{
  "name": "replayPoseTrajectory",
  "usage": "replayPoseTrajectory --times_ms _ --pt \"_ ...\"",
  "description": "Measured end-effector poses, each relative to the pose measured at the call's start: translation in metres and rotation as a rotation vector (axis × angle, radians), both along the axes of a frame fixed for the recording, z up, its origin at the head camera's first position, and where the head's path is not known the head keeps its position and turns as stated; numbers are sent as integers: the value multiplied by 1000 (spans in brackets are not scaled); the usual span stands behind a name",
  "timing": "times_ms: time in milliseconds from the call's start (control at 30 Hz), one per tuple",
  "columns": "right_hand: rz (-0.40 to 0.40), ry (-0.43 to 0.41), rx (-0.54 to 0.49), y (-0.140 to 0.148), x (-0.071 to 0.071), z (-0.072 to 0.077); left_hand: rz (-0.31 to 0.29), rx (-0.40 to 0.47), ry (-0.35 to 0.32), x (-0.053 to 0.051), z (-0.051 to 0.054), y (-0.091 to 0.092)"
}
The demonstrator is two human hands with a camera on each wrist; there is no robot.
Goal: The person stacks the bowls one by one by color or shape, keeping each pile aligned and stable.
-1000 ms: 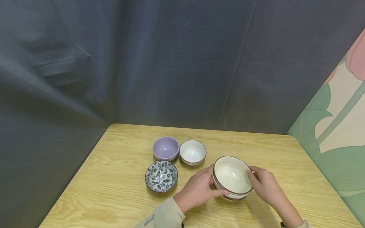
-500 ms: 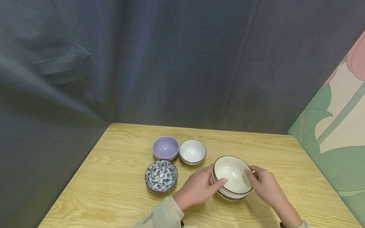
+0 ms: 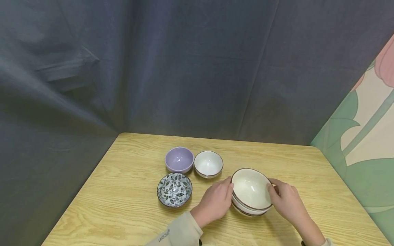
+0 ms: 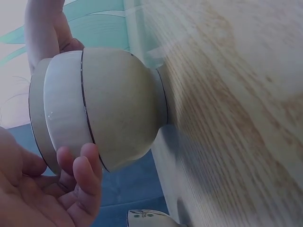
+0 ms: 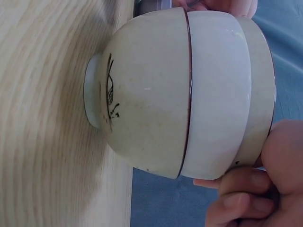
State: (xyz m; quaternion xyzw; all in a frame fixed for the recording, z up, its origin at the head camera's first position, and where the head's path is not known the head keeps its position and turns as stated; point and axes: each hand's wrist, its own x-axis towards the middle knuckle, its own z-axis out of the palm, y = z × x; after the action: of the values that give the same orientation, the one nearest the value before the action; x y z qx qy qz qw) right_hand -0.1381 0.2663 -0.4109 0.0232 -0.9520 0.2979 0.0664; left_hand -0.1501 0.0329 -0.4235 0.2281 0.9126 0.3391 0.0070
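Observation:
Three nested bowls stand at the right of the table: a cream bowl (image 3: 250, 188) with a dark rim on top, a white bowl (image 5: 218, 90) in the middle and a beige bowl (image 4: 116, 104) at the bottom. Dark brush marks show on the beige bowl in the right wrist view. My left hand (image 3: 215, 199) grips the stack's left side, thumb at the top rim and fingers curled against the bowls' outer walls. On the other side my right hand (image 3: 287, 201) pinches the cream bowl's rim, thumb inside and fingers outside. The stack's foot appears to touch the table.
Left of the stack, a purple bowl (image 3: 179, 160), a small white bowl (image 3: 208, 164) and a black-and-white leaf-patterned bowl (image 3: 174, 190) sit close together on the wooden table (image 3: 123, 191). Dark cloth (image 3: 191, 75) hangs behind; a painted wall (image 3: 369, 143) borders the right.
My left thumb has lifted from the front of the stack, crossed over the cream bowl and come back to its left rim. The right hand and the bowls hold nearly the same place.

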Motion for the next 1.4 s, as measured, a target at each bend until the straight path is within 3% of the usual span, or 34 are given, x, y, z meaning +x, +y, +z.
replayPoseTrajectory --times_ms 467,800,1067,1267,1400 --pt "-16 32 17 -1 2 -1 -8 -18 47 1 0 1" --pt "-19 3 8 0 1 -2 -13 5 -31 -2 -1 -2" --pt "-32 -47 -11 -1 1 1 -22 19 -46 -2 -2 -7" --pt "-61 -69 17 0 3 5 -14 53 -40 -6 6 -23" --pt "-89 -10 55 -1 4 7 14 117 -17 -13 18 -46"
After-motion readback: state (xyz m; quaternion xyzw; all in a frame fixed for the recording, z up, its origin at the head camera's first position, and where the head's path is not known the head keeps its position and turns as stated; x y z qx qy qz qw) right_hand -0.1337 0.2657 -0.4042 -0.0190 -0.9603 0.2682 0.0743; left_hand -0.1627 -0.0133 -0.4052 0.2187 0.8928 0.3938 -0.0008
